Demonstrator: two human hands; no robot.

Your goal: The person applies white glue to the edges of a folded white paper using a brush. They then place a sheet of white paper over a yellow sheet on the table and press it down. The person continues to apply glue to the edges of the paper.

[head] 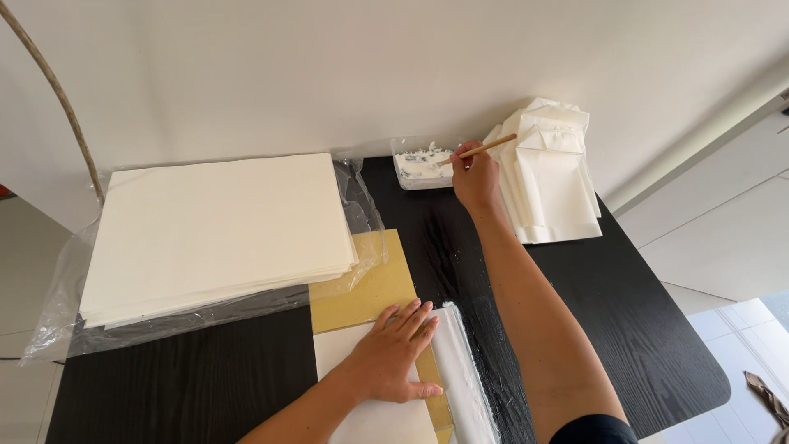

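My right hand reaches to the back of the black table and grips a thin wooden stick, whose tip dips into white paste in a small clear plastic tray. Near the front edge, my left hand lies flat, fingers spread, on a white sheet placed over a yellow-brown board. A white folded strip runs along the board's right edge, just right of that hand.
A thick stack of cream paper sheets rests on a clear plastic wrapper at the left. A pile of folded white paper pieces sits at the back right by the wall. The black table ends in a rounded corner at right.
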